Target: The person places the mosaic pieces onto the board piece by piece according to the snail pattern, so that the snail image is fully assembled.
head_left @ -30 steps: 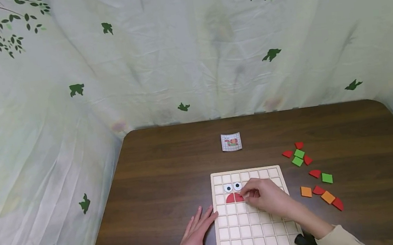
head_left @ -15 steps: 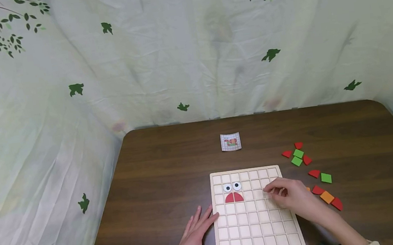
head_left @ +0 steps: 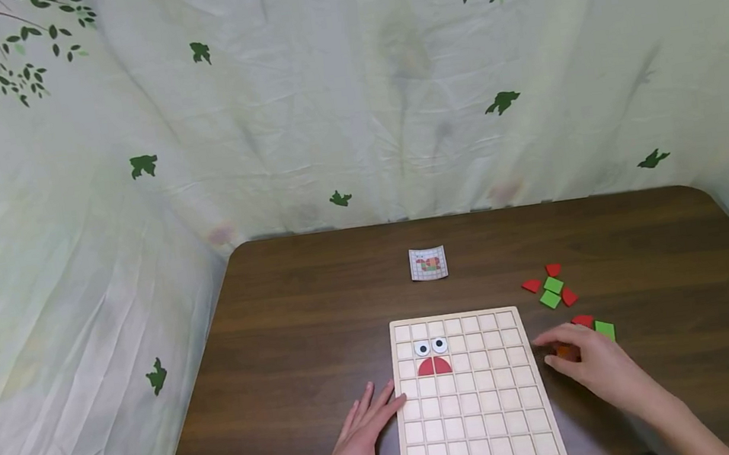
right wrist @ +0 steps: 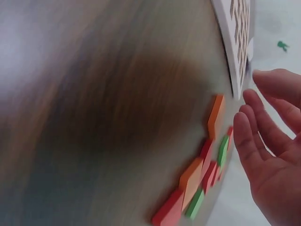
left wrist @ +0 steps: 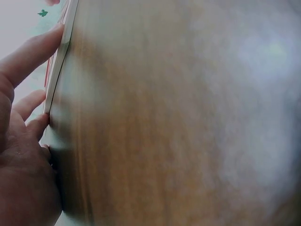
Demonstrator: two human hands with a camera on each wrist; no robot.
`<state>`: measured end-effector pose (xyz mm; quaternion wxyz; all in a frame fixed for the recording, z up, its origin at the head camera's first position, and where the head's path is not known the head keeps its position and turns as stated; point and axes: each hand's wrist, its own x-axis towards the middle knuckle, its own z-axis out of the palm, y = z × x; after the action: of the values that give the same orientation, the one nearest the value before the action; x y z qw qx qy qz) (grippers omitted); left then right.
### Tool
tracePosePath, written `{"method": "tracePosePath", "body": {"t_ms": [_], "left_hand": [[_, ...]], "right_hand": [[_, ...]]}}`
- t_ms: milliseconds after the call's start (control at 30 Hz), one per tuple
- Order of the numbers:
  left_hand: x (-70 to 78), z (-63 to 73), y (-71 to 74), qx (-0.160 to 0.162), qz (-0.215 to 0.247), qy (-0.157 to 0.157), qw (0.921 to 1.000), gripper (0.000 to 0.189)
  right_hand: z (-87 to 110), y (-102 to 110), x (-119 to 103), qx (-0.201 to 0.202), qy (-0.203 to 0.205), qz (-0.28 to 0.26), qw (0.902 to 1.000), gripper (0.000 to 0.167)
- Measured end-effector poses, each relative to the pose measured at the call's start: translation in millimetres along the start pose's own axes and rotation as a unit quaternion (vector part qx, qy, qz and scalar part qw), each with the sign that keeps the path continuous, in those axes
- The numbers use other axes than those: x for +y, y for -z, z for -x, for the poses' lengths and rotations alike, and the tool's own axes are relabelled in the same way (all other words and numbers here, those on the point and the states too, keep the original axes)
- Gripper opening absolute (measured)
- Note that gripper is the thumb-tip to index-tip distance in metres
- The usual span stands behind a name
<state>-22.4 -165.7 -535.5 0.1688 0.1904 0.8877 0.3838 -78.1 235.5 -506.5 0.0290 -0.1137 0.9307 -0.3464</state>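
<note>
A pale wooden grid board [head_left: 477,403] lies on the table. Two round eye pieces [head_left: 431,346] sit in its upper left cells, with two red quarter-round pieces [head_left: 434,366] directly below. My left hand [head_left: 366,446] rests against the board's left edge, thumb and fingers spread. Just off the board's right side, my right hand [head_left: 597,366] hovers over an orange square tile [head_left: 564,352], which it partly covers. In the right wrist view this orange tile [right wrist: 216,117] lies apart from the relaxed fingers, and the hand holds nothing.
Several red pieces [head_left: 569,297] and green square tiles [head_left: 550,299] lie right of the board. A second orange tile [right wrist: 190,181] shows among red pieces in the right wrist view. A small picture card [head_left: 428,264] lies beyond the board. A printed curtain [head_left: 362,105] hangs behind the table.
My right hand has moved right, from the red pieces on the board across to the loose tiles, and its fingers have spread. My left hand has stayed at the board's edge.
</note>
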Motion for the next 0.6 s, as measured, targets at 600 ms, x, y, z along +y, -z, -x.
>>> {"method": "tracePosePath", "body": {"t_ms": [600], "left_hand": [[-0.3,-0.3,0.1,0.000,0.008,0.001,1.0000,0.092]], "right_hand": [[7.8,8.0,27.0,0.002,0.036,0.018,0.9992,0.034]]}}
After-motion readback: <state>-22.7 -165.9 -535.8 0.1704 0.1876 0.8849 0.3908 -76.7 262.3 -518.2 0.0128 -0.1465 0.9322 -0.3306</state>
